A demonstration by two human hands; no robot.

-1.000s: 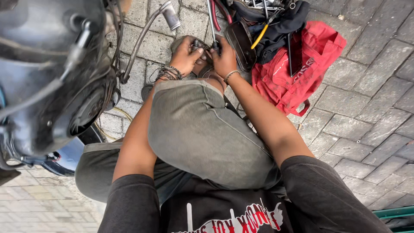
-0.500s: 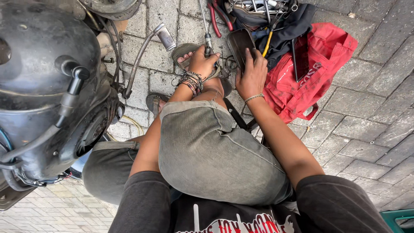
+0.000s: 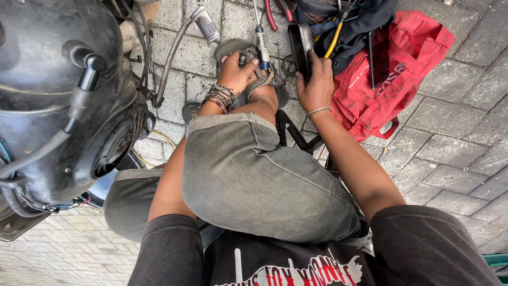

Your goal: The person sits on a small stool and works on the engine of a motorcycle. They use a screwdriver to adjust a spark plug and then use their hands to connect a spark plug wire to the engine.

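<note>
so what I'm seeing on me: black tee [image 3: 296,265] with a white and red print, grey-green shorts [image 3: 254,180], a stack of beaded bracelets [image 3: 218,97] on my left wrist, thin silver bangle [image 3: 319,111] on the right

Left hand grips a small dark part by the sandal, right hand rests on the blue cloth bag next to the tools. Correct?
Not quite. The bag is red, not blue, as the head view shows. The rest holds: the left hand grips a small dark part by the sandal, and the right hand rests at the bag's edge, next to the tools.
</note>
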